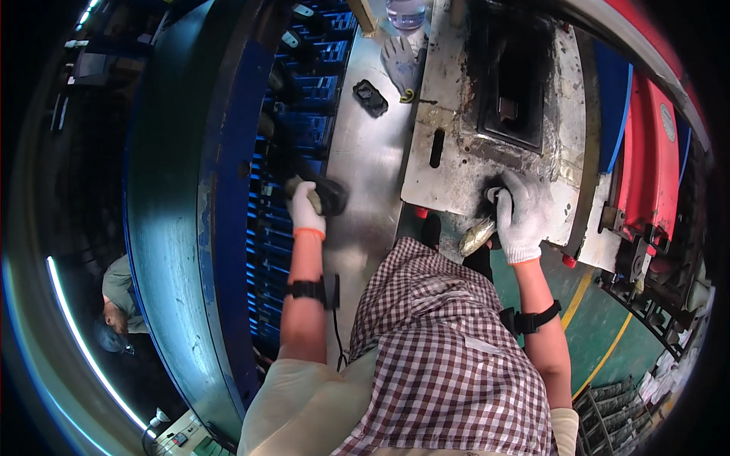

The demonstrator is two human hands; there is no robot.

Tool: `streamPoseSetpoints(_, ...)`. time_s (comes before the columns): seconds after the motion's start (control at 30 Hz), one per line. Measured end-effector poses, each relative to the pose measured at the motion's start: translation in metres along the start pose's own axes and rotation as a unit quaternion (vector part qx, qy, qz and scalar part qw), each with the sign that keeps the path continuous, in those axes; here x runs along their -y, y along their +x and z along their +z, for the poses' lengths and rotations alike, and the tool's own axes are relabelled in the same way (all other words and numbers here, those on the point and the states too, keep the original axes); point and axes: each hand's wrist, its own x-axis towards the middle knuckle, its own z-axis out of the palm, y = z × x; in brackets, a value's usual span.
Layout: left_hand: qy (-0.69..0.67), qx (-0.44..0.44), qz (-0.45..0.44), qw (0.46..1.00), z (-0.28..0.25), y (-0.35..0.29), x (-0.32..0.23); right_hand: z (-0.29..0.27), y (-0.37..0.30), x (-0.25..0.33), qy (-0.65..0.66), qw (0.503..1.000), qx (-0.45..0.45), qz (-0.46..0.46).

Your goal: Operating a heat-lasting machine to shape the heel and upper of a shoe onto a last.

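Observation:
My left hand (306,204), in a white glove with an orange cuff, is closed round a dark rounded piece (332,196) at the edge of the blue slatted rack. Motion blurs this piece, and its kind is unclear. On the right, my right hand (525,209), also gloved, has its fingers curled round a tool with a tape-wrapped, yellowish handle (477,237). The tool's working end is mostly hidden by the fingers, beside a black smear on the pale metal stand (437,182). Set into that stand is a black-stained rectangular tray (511,137).
A spare grey glove (400,64) and a small black dish (370,99) lie on the metal ledge (369,152). Beyond them stands a clear container (405,14) of liquid. The blue rack (312,91) runs along the left. Red machinery (646,152) is at right; another person (120,296) is far left.

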Motion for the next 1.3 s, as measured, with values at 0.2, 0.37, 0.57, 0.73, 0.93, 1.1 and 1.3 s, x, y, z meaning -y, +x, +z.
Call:
streamPoseSetpoints(0.2, 0.065, -0.124, 0.187, 0.972, -0.04, 0.133, -0.041, 0.008, -0.003, -0.011, -0.007, 0.999, -0.001, -0.049)
streamPoseSetpoints(0.37, 0.369, -0.184, 0.186, 0.892, -0.04, 0.153, -0.052, 0.009, -0.002, -0.008, -0.003, 0.999, 0.001, -0.049)
streamPoseSetpoints(0.57, 0.392, -0.197, 0.21, 0.874, -0.052, 0.11, -0.01, 0.007, 0.002, -0.006, 0.007, 0.999, -0.002, -0.051)
streamPoseSetpoints(0.73, 0.46, -0.268, 0.157, 0.832, -0.123, 0.037, 0.063, 0.008, 0.0, -0.007, 0.022, 0.999, 0.001, -0.042)
streamPoseSetpoints(0.93, 0.541, -0.324, -0.003, 0.776, -0.198, -0.023, 0.11, 0.011, -0.004, -0.01, 0.006, 0.998, 0.005, -0.055)
streamPoseSetpoints(1.1, 0.53, -0.259, 0.025, 0.807, -0.203, -0.025, 0.127, 0.012, -0.005, -0.01, 0.011, 0.998, -0.001, -0.06)
streamPoseSetpoints(1.3, 0.271, -0.504, -0.066, 0.818, -0.188, -0.014, 0.094, 0.012, -0.006, -0.011, -0.002, 0.998, 0.003, -0.07)
